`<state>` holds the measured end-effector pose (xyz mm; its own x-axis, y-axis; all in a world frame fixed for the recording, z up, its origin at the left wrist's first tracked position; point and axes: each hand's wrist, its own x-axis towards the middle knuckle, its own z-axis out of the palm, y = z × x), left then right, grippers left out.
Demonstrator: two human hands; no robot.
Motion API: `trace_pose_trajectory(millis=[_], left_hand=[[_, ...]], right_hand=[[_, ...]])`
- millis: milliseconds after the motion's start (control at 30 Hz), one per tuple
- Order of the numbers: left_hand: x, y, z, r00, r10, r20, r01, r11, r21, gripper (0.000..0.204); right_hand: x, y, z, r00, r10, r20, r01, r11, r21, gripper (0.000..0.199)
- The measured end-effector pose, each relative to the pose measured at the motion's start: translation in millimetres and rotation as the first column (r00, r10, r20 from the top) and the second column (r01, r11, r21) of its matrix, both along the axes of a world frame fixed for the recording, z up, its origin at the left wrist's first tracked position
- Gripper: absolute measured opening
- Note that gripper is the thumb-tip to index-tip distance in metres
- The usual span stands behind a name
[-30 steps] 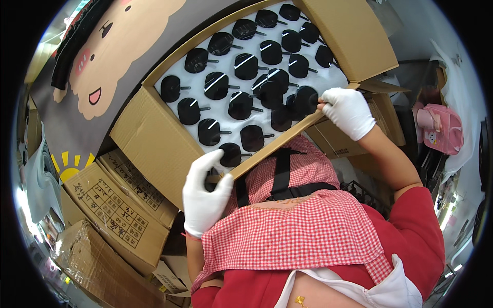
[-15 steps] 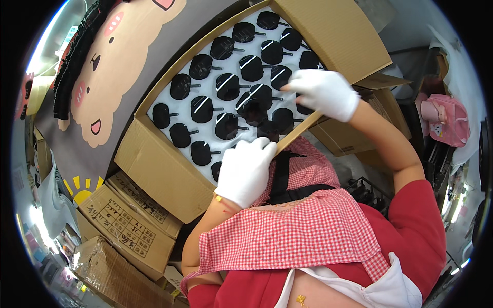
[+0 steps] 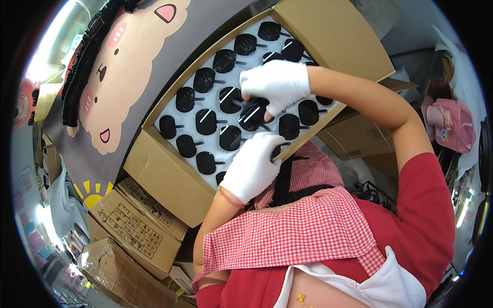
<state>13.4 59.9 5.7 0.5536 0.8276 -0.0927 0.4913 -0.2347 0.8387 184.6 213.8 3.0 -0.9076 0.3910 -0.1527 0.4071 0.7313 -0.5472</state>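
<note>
An open cardboard box [image 3: 169, 177] holds a white tray [image 3: 211, 141] with rows of black round pieces [image 3: 205, 121], each with a short stem. My right hand [image 3: 275, 83], in a white glove, reaches over the middle of the tray. Its fingers pinch one black round piece [image 3: 251, 117]. My left hand [image 3: 252, 165], also gloved, lies flat on the near part of the tray by the box's front edge, fingers spread over the pieces, holding nothing.
The box's brown flap [image 3: 339, 36] stands open at the far right. Several stacked cardboard boxes [image 3: 133, 231] sit at the lower left. A grey mat with a cartoon figure [image 3: 123, 77] lies behind. A pink bag [image 3: 452, 126] hangs at the right.
Both hands left the box's edges and came in over the tray. My right hand moved left and closed on a black piece; my left hand rose onto the tray's near part.
</note>
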Motion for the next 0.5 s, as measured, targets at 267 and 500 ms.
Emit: trace_pose_trajectory(millis=[267,500], left_hand=[[-12.5,6.6,1.5,0.141,0.853,0.502,0.415,0.410,-0.812,0.092],[-42.5,5.9,-2.0,0.414,0.749,0.517,0.217,0.470,-0.855,0.047]], right_hand=[[-0.3,-12.5,39.8,0.916,-0.007,-0.402,-0.108,0.959,-0.262,0.055],[26.1,-9.4,-24.4,0.988,0.111,-0.111,-0.102,0.991,0.083,0.061]])
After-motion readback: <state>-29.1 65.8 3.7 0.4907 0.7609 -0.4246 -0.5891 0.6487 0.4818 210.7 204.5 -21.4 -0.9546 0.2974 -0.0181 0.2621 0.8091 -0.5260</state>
